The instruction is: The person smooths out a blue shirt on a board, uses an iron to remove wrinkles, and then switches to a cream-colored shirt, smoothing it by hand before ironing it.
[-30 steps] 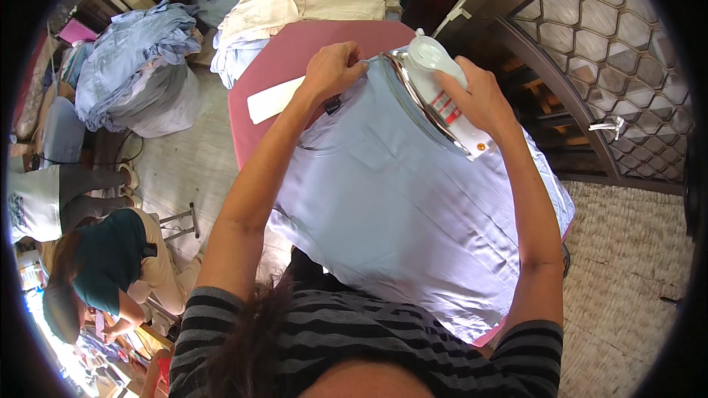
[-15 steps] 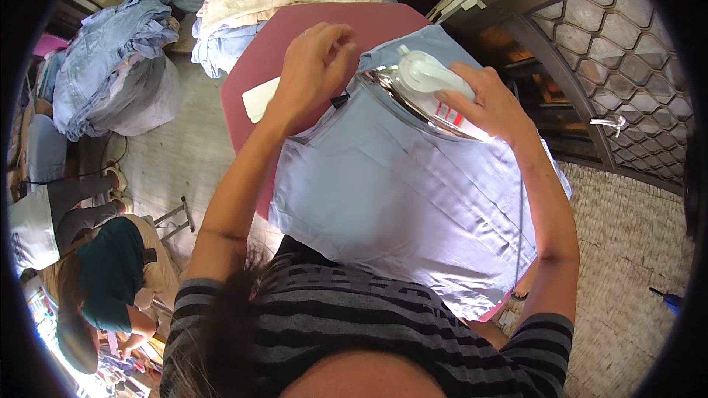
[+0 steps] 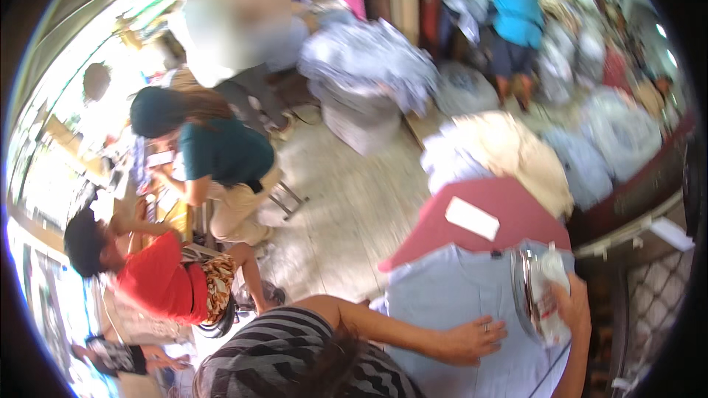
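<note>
Presently, the right hand (image 3: 572, 305) grips the white iron (image 3: 549, 296), which sits on the right part of the pale blue garment (image 3: 431, 302) spread over the red surface (image 3: 516, 206). The left hand (image 3: 473, 340) lies flat on the cloth, holding nothing, fingers toward the iron. Hazards, as judged: a leftward swing could burn those fingers; lingering heat could scorch the fabric; the dark cord (image 3: 549, 374) could snag the right forearm.

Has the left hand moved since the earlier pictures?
Yes: judged against the maroon ironing board, the left hand has shifted back from the far end toward the near side.
</note>
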`<state>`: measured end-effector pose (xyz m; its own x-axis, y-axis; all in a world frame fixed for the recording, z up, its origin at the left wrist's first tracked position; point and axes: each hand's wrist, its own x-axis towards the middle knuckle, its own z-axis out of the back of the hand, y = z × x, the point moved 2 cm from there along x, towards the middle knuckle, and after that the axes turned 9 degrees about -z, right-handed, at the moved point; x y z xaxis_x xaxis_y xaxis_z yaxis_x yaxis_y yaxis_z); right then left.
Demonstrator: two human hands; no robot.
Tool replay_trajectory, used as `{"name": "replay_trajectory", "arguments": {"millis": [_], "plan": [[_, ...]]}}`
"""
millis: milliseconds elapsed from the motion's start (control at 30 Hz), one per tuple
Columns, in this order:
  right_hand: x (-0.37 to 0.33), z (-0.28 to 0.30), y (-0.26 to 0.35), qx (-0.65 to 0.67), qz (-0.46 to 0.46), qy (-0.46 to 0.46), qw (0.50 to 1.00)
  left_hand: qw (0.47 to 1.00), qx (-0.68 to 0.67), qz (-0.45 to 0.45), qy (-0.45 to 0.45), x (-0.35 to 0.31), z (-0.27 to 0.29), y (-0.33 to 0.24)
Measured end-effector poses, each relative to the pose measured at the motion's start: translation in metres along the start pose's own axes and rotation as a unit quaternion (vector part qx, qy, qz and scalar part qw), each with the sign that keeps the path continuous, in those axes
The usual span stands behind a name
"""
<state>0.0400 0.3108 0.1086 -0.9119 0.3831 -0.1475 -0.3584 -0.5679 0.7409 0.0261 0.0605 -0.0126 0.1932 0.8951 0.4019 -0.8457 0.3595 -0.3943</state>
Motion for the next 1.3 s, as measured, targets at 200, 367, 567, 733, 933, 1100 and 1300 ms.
{"name": "replay_trajectory", "arguments": {"millis": [200, 367, 567, 733, 933, 1100, 1300], "plan": [[-0.015, -0.020, 0.033, -0.113, 0.016, -0.051, 0.992, 0.998, -0.028, -0.013, -0.054, -0.013, -0.008, -0.011], [-0.017, -0.007, 0.038, -0.055, -0.005, -0.013, 0.998, 1.000, 0.005, 0.021, 0.003, 0.005, -0.013, -0.010], [0.003, -0.013, 0.019, -0.124, 0.001, -0.051, 0.991, 0.999, -0.020, 0.029, 0.035, 0.005, 0.000, -0.025], [-0.019, -0.008, 0.016, -0.121, -0.017, -0.040, 0.992, 0.997, -0.046, 0.035, 0.048, 0.004, -0.002, -0.034], [-0.020, 0.009, 0.020, -0.088, 0.058, 0.015, 0.994, 0.998, -0.038, 0.028, 0.037, 0.001, 0.004, -0.035], [0.000, -0.001, 0.035, -0.215, 0.147, 0.078, 0.962, 0.997, -0.048, 0.033, 0.051, 0.000, 0.001, -0.033], [0.031, -0.034, 0.056, -0.207, 0.210, 0.106, 0.950, 0.995, -0.029, 0.038, 0.088, 0.003, 0.005, -0.032]]}}
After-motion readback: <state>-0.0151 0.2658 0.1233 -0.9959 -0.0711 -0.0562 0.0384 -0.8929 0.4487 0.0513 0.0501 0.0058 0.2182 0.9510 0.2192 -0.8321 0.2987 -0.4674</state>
